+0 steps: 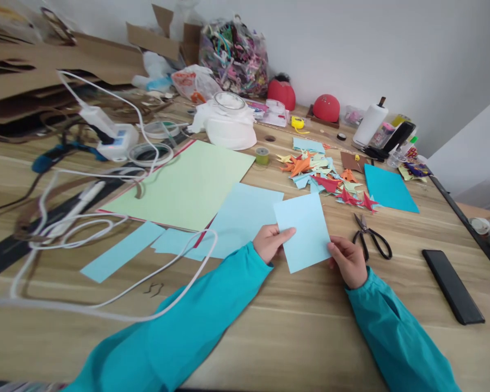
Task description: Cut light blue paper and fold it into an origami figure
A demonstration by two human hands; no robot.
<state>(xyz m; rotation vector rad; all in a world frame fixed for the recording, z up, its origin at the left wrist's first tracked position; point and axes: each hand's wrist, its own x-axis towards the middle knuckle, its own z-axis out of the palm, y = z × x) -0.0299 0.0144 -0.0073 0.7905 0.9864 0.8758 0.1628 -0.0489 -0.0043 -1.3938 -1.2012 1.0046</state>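
Note:
Both my hands hold a small light blue sheet of paper (306,228) just above the wooden table (310,326). My left hand (271,242) pinches its left edge, thumb on top. My right hand (349,261) grips its lower right corner with closed fingers. Both arms wear teal sleeves. Black scissors (371,237) lie shut just right of my right hand.
A large light green sheet (188,185) and more light blue sheets (240,218) lie to the left. Folded paper shapes (326,177) are piled behind, beside a darker blue sheet (387,188). A black phone (453,286) lies right. White cables (106,228) loop at left.

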